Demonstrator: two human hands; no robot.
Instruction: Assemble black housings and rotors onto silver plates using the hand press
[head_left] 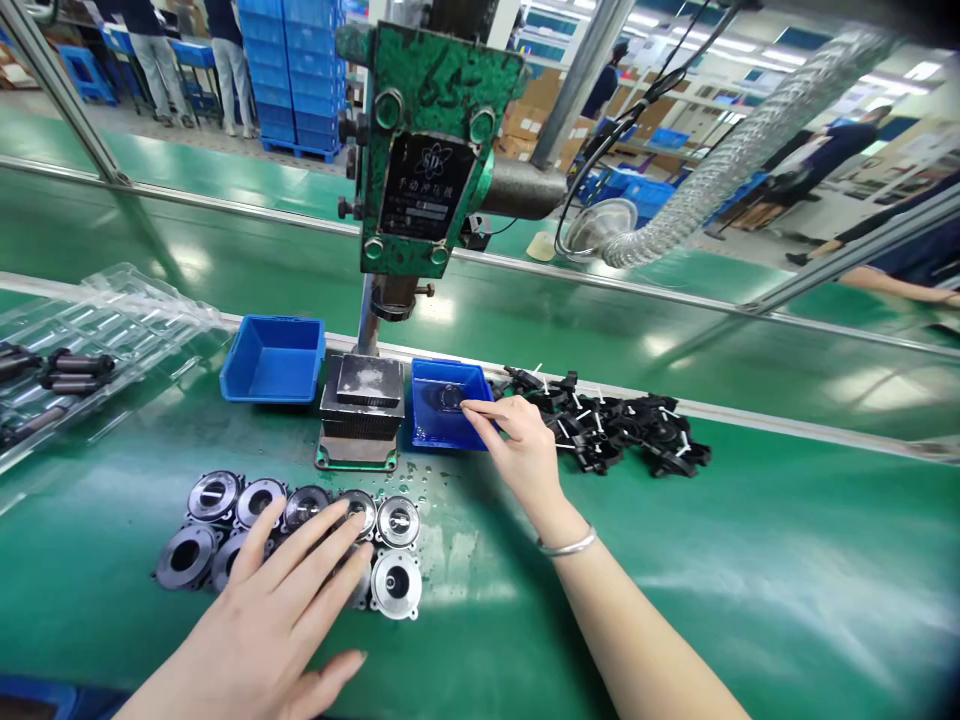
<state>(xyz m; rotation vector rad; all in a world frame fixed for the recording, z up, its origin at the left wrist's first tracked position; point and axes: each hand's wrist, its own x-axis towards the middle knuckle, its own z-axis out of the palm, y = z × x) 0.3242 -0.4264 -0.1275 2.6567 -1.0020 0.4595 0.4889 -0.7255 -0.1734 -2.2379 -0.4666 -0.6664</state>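
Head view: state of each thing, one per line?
Left hand, open over round silver metal parts.
Right hand, fingertips close together at right blue plastic bin; grip unclear.
Round silver metal parts, flat, two rows.
Right blue plastic bin, upright.
Left blue plastic bin, upright.
Green metal press, raised off dark stepped metal block.

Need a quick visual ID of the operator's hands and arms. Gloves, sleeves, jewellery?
Both the left hand and right hand are ungloved, with slender fingers and no rings visible. The right wrist wears a narrow, silver-coloured bangle. The right forearm shows no sleeve; the left is mostly out of frame.
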